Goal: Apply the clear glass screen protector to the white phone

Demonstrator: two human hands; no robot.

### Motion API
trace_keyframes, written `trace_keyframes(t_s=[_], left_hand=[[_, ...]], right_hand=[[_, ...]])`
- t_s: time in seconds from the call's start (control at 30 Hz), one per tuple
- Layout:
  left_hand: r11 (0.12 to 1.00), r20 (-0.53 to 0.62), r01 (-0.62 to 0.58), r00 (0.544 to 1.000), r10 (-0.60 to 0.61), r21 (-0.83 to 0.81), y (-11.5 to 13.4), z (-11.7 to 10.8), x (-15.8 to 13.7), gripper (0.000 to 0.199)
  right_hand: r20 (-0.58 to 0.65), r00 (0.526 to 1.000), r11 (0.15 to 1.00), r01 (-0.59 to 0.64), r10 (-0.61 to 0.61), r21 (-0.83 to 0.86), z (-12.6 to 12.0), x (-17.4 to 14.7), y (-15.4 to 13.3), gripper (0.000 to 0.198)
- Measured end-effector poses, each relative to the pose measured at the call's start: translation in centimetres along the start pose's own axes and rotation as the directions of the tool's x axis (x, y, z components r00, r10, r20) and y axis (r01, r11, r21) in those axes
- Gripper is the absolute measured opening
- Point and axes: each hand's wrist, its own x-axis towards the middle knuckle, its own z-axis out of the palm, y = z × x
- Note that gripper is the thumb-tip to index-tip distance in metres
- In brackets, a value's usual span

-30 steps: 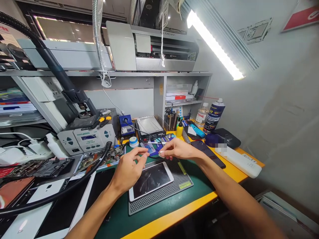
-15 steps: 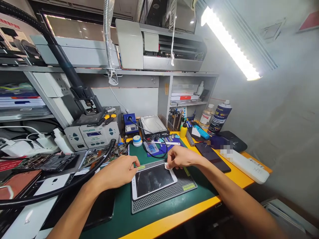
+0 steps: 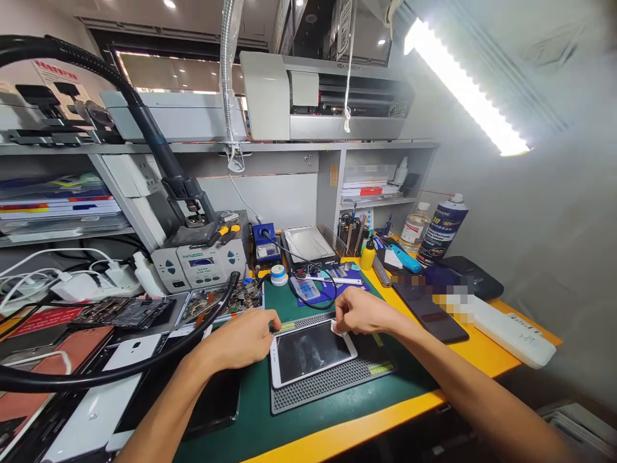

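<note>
A white smartphone (image 3: 315, 352) with a dark, smudged screen lies face up on a grey perforated mat (image 3: 308, 393). The curled fingers of my left hand (image 3: 245, 337) hold the phone at its upper left corner. My right hand (image 3: 361, 312) is closed on a small white wipe (image 3: 336, 328), pressed to the screen near the upper right corner. Most of the wipe is hidden under the fingers. Beneath the mat is a green work mat (image 3: 253, 402).
A black hose (image 3: 120, 373) curves across the left side over other devices. Behind the hands are a round tin (image 3: 278, 275), a heating plate (image 3: 311, 247) and a yellow bottle (image 3: 367, 256). A dark phone (image 3: 429, 308) and a white case (image 3: 506, 331) lie at the right.
The camera view has shifted, so the whole scene sits further right. My right hand and the wipe stay near the phone's upper right corner; whitish smears on the screen show more clearly.
</note>
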Motion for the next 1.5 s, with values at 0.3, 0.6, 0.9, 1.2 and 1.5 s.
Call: trace_keyframes(t_s=[0.3, 0.6, 0.9, 1.2, 1.5], left_hand=[[0.996, 0.017, -0.004, 1.0, 0.003, 0.087, -1.2, 0.7, 0.2, 0.029], [0.998, 0.0, -0.031, 1.0, 0.031, 0.062, -1.5, 1.1, 0.7, 0.023], [0.999, -0.002, -0.043, 0.999, 0.043, 0.033, -1.7, 1.1, 1.1, 0.022], [0.999, 0.027, -0.034, 0.999, 0.034, -0.011, -1.7, 0.8, 1.2, 0.024], [0.998, 0.055, -0.045, 0.997, 0.047, -0.051, -2.0, 0.8, 1.4, 0.008]], right_hand=[[-0.042, 0.999, 0.998, 0.022, -0.025, -0.067, 0.5, -0.6, -1.1, 0.01], [-0.014, 1.0, 0.99, 0.024, -0.026, -0.137, 1.3, -0.7, -3.0, 0.012], [0.012, 1.0, 0.984, 0.024, -0.022, -0.175, 1.9, -0.4, -4.3, 0.013], [0.002, 0.998, 0.98, 0.069, -0.069, -0.186, 3.4, 0.2, -5.6, 0.008], [-0.002, 0.987, 0.971, 0.161, -0.164, -0.179, 5.9, 0.9, -7.8, 0.007]])
